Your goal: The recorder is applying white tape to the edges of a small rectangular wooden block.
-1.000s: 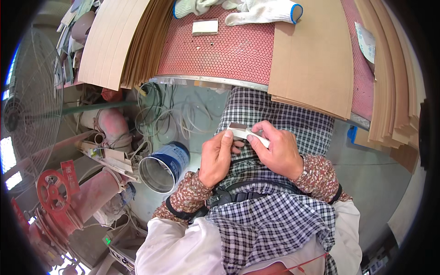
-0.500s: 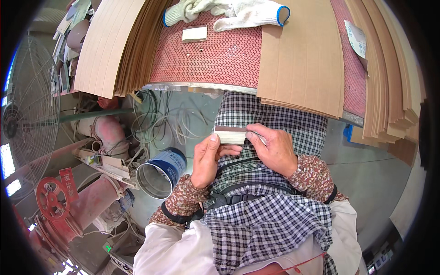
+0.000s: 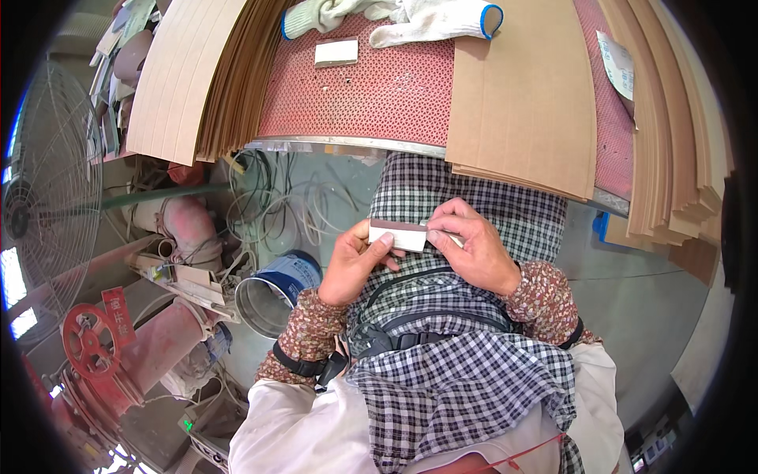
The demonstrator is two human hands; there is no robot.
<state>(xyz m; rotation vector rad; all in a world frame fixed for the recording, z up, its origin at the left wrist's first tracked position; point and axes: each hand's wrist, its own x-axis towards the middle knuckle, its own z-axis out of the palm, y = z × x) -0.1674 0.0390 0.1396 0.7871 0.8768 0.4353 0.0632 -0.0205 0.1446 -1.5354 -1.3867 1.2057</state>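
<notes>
Above my lap I hold a small flat block [image 3: 407, 237] with a white face and a dark brown strip along its far edge. My left hand [image 3: 354, 261] grips its left part, thumb pressed on the white face and fingers beneath. With thumb and fingertips closed, my right hand [image 3: 476, 251] pinches the right end. A thin pale edge shows between the right fingers; I cannot tell if it is part of the block. A similar white-faced block [image 3: 336, 53] lies on the red perforated mat [image 3: 347, 103]. White knitted gloves [image 3: 434, 21] with blue cuffs lie behind it.
Brown board stacks stand at the left [image 3: 185, 75], the right [image 3: 671, 118] and on the mat's right [image 3: 521, 110]. Left of me are a blue bucket [image 3: 292, 276], loose hoses, red pipework with a handwheel [image 3: 91, 342], and a large fan [image 3: 51, 197].
The block's white face has tipped up more into view. My left thumb has slid from its left edge onto that face, and my left fingers have drawn in underneath.
</notes>
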